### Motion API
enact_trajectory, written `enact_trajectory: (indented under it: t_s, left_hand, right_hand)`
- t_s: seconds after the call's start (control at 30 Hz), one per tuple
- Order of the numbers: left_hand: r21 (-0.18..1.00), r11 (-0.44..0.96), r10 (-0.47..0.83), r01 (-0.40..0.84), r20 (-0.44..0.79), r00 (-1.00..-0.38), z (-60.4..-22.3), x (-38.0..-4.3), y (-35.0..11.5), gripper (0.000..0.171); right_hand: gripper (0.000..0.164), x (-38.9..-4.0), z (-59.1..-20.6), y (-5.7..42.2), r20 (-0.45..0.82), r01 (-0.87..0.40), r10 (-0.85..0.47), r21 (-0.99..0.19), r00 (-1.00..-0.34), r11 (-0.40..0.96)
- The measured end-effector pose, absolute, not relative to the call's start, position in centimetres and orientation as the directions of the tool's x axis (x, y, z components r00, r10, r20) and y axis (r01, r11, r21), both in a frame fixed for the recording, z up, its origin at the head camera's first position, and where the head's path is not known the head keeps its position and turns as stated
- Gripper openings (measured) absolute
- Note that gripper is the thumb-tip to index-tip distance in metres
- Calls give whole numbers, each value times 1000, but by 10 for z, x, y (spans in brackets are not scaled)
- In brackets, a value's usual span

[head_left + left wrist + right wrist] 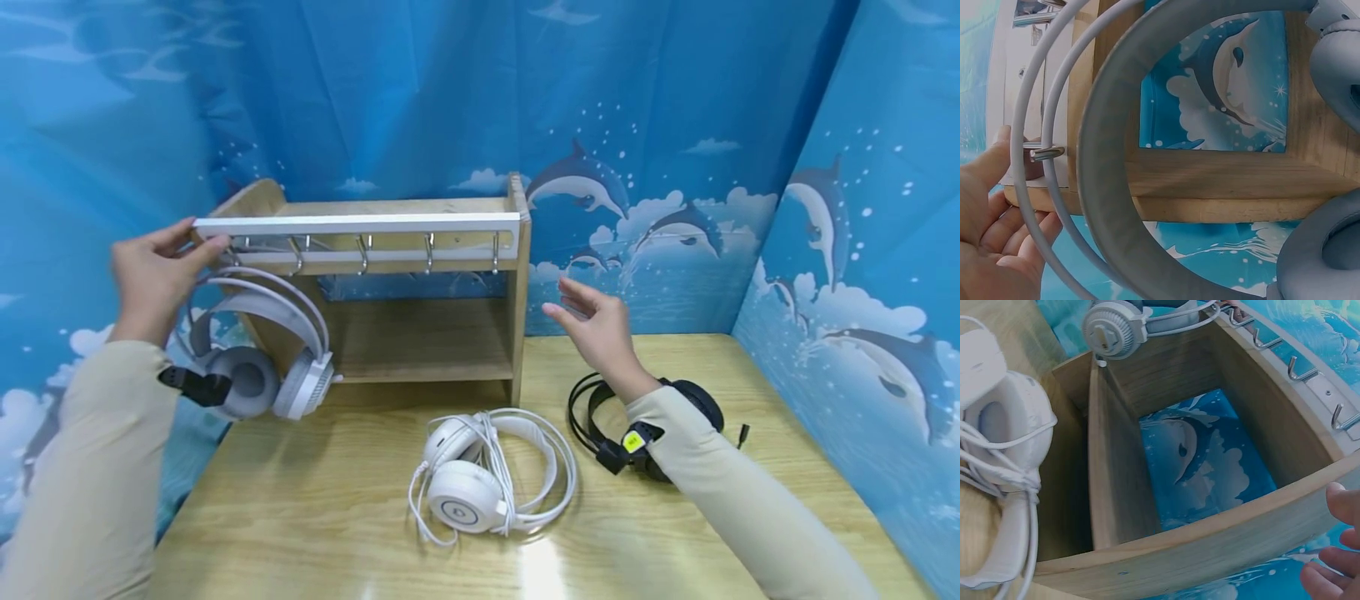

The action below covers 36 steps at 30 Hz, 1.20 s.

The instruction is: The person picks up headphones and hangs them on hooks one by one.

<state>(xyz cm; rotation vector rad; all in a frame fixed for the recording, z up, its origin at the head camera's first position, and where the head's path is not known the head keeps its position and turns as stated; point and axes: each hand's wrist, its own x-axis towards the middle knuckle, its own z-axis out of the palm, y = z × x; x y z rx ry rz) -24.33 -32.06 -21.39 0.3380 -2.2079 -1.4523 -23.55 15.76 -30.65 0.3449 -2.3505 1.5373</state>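
Grey-and-white headphones [300, 383] hang by their twin headband tubes from the leftmost hook [1047, 152] of the white hook rail [360, 223]. The rail runs along the front top of a wooden shelf [420, 333]. At its left end my left hand [153, 279] grips the rail between thumb and forefinger, right beside that hook; the other fingers lie loosely by the shelf's side. My right hand [600, 325] hovers to the right of the shelf, fingers apart and holding nothing. In the right wrist view its fingers [1341, 506] show just off the shelf's side panel.
White headphones [465, 496] with their cable wound round them lie on the wooden table [315, 517] before the shelf. A black headset [697, 400] with a microphone lies at the right, partly behind my right forearm. Blue dolphin-print curtains [420, 92] enclose the back and sides.
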Motion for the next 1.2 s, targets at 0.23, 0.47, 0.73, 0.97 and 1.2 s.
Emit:
enact_trajectory:
  t_s: [0.23, 0.47, 0.73, 0.97, 1.2]
  left_hand:
    - [879, 476, -449, 16, 259, -855, -216, -243, -321, 68]
    - [887, 462, -469, 11, 255, -846, -217, -246, -321, 68]
    - [891, 453, -469, 17, 255, -845, -217, -246, -320, 68]
    - [892, 452, -481, 8, 252, -840, -217, -247, -318, 67]
    - [894, 448, -487, 11, 254, -835, -217, -247, -318, 67]
  right_hand:
    - [56, -227, -325, 165, 315, -303, -37, -866, -948, 397]
    - [59, -216, -345, 173, 219, -207, -16, -892, -976, 401]
    - [62, -199, -369, 183, 143, -130, 3, -908, -990, 397]
    - [53, -186, -406, 188, 97, -79, 26, -920, -995, 385]
    - [53, -171, -434, 192, 46, -27, 51, -944, -998, 330]
